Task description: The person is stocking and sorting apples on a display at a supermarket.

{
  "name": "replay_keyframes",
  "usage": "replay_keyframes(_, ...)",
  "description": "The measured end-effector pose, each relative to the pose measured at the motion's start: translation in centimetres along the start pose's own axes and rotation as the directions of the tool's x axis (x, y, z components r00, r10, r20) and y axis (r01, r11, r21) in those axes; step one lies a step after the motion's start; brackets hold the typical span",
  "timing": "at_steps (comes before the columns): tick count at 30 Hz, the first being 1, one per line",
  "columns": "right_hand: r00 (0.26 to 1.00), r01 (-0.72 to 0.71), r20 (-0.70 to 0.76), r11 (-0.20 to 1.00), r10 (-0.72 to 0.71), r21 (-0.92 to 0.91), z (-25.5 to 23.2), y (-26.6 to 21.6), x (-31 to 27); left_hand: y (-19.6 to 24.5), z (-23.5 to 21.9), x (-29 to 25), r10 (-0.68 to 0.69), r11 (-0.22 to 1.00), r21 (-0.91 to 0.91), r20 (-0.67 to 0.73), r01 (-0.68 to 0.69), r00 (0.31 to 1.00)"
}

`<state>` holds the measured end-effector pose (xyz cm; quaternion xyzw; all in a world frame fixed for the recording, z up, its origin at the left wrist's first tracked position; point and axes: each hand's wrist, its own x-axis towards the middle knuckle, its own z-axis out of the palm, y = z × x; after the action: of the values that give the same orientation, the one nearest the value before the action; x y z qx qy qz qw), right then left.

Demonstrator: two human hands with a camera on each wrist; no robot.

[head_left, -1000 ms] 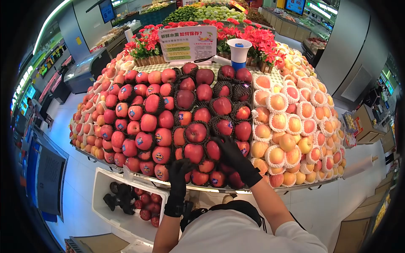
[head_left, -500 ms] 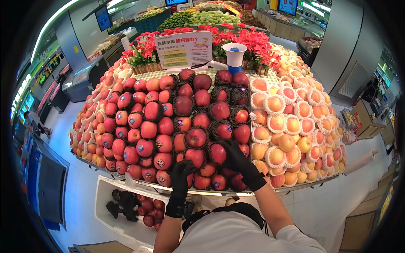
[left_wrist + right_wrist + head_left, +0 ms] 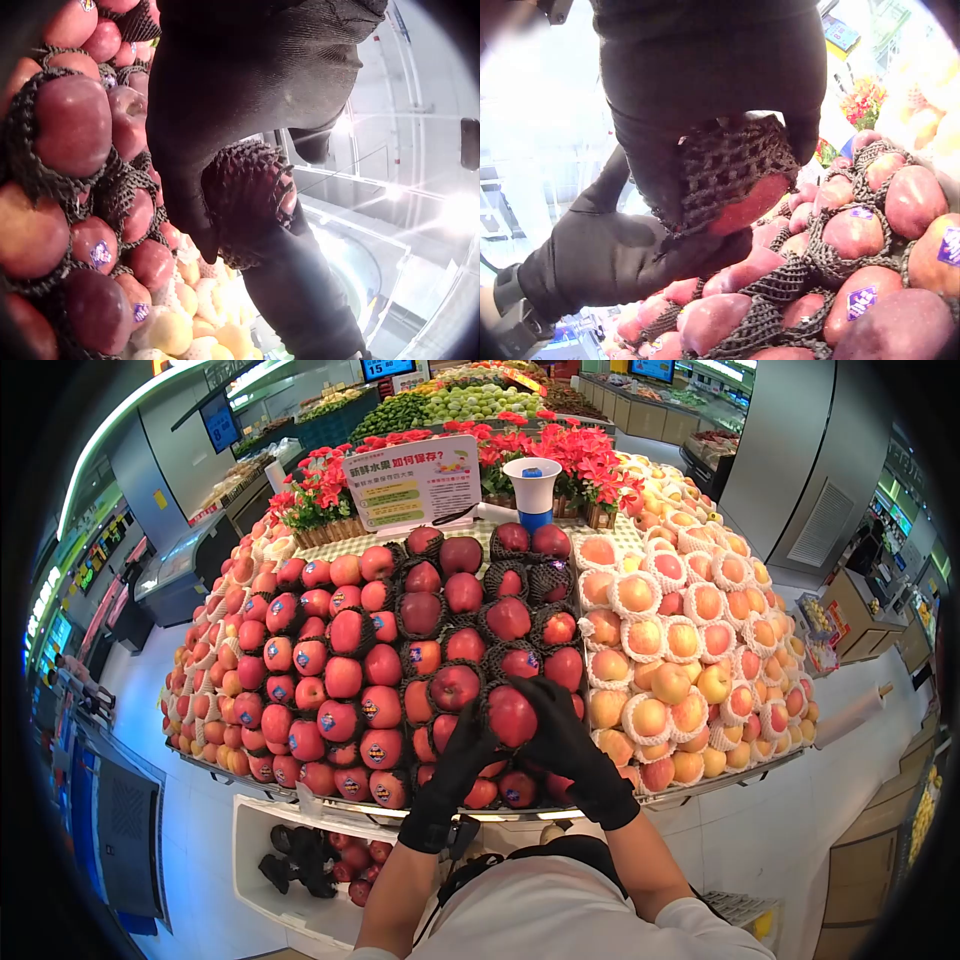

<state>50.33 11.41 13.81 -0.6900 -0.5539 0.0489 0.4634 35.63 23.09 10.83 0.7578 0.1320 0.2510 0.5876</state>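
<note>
A red apple (image 3: 512, 716) in a black foam net is between my two black-gloved hands, above the front rows of the apple display. My right hand (image 3: 563, 745) grips it from the right; in the right wrist view the fingers and thumb of that hand (image 3: 712, 67) curl round the netted apple (image 3: 742, 187). My left hand (image 3: 462, 757) is at the apple's left side. The right wrist view has the left hand (image 3: 622, 251) under the apple, fingers extended along its underside and thumb apart. Netted red apples (image 3: 380, 705) lie around and below the hands.
Pale-netted fruit (image 3: 640, 640) fills the right side of the display. A sign (image 3: 415, 482), red flowers (image 3: 325, 485) and a white-and-blue cup (image 3: 532, 490) stand at the back. A white foam box (image 3: 250, 860) with apples and black nets is below left.
My right hand has lifted the netted apple from the front rows. My left hand has moved right and up to the apple. The head view has shifted slightly.
</note>
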Motion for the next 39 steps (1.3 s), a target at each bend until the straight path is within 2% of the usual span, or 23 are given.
replay_keyframes(2,1.0,-0.006,0.014,1.0,0.006,0.002,-0.2,-0.4,0.1,0.4,0.1,0.3,-0.045,0.999,0.001,0.005,0.045,0.999)
replay_keyframes(3,1.0,-0.009,0.021,1.0,0.009,0.003,-0.3,-0.6,0.1,0.5,0.1,0.5,-0.188,0.94,-0.289,0.0,0.18,0.982)
replay_keyframes(4,1.0,0.0,0.017,1.0,-0.001,0.018,-0.2,-0.7,0.1,0.4,0.0,0.6,-0.322,0.782,-0.552,0.038,0.289,0.946)
replay_keyframes(6,1.0,0.02,0.01,0.999,-0.02,0.049,-0.1,-0.9,0.2,-2.8,-0.2,0.0,-0.132,0.937,-0.327,-0.014,0.12,0.991)
replay_keyframes(8,1.0,0.005,0.03,0.989,-0.01,0.151,-0.7,-1.3,0.1,-3.5,-0.7,0.1,0.018,1.0,0.008,-0.002,-0.018,1.0)
replay_keyframes(9,0.999,-0.004,0.04,0.98,-0.004,0.201,-1.0,-1.6,0.0,-2.7,-1.0,0.5,0.06,0.974,0.216,0.028,-0.064,0.998)
replay_keyframes(11,0.989,-0.135,0.007,0.889,0.147,0.438,-1.2,-2.1,-0.3,-1.5,-1.2,0.6,0.11,0.885,0.45,0.041,-0.117,0.993)
replay_keyframes(12,0.975,-0.19,0.006,0.814,0.223,0.549,-1.2,-2.3,-0.5,-1.1,-1.3,0.5,0.127,0.866,0.486,0.017,-0.119,0.992)
replay_keyframes(13,0.957,-0.268,0.064,0.773,0.284,0.575,-1.0,-1.6,-0.7,-0.5,-1.3,0.3,0.144,0.845,0.522,-0.007,-0.119,0.99)
replay_keyframes(14,0.931,-0.346,0.125,0.725,0.342,0.596,-0.7,-0.5,-0.9,0.5,-1.3,0.2,0.061,0.958,0.285,-0.059,-0.042,0.996)
replay_keyframes(15,0.899,-0.421,0.185,0.672,0.396,0.609,-0.6,-0.3,-0.9,1.6,-1.1,0.1,-0.032,0.999,0.025,-0.087,0.034,0.996)
replay_keyframes(17,0.879,-0.448,0.248,0.526,0.407,0.723,-0.4,-1.1,-1.1,1.4,-1.1,0.1,-0.129,0.96,-0.265,-0.108,0.097,0.986)
replay_keyframes(18,0.868,-0.458,0.281,0.445,0.409,0.77,-0.5,-1.8,-1.2,-0.1,-1.3,0.1,-0.132,0.953,-0.29,-0.126,0.09,0.983)
replay_keyframes(19,0.872,-0.459,0.28,0.47,0.403,0.754,-0.7,-2.2,-1.2,-0.9,-1.5,0.1,-0.134,0.945,-0.315,-0.145,0.083,0.98)
replay_keyframes(22,0.901,-0.42,0.263,0.541,0.346,0.729,-1.6,-3.2,-0.9,-1.3,-1.7,-0.1,0.051,0.995,-0.079,-0.139,-0.062,0.989)
replay_keyframes(25,0.942,-0.33,0.219,0.593,0.254,0.734,-2.0,-3.6,-0.6,0.7,-1.4,-0.3,0.101,0.987,-0.113,-0.145,-0.118,0.984)
replay_keyframes(30,0.956,-0.291,0.184,0.636,0.23,0.714,-1.9,-3.4,-0.9,0.8,-1.3,-0.5,0.06,0.964,-0.251,-0.131,-0.091,0.99)
replay_keyframes(34,0.941,-0.313,0.164,0.571,0.297,0.759,-1.1,-2.8,-1.2,0.3,-1.2,-0.4,0.062,0.966,-0.244,-0.098,-0.084,0.993)
replay_keyframes(37,0.896,-0.38,0.184,0.484,0.405,0.788,-0.3,-2.3,-1.1,1.4,-1.2,-0.6,-0.07,0.949,-0.313,-0.059,0.049,0.996)
replay_keyframes(38,0.886,-0.388,0.183,0.465,0.426,0.796,0.1,-2.0,-1.4,0.7,-1.3,-0.9,-0.046,0.977,-0.213,-0.071,0.03,0.996)
replay_keyframes(39,0.895,-0.365,0.145,0.508,0.421,0.78,0.7,-1.4,-1.7,-0.9,-1.4,-1.3,-0.02,0.994,-0.112,-0.081,0.011,0.996)
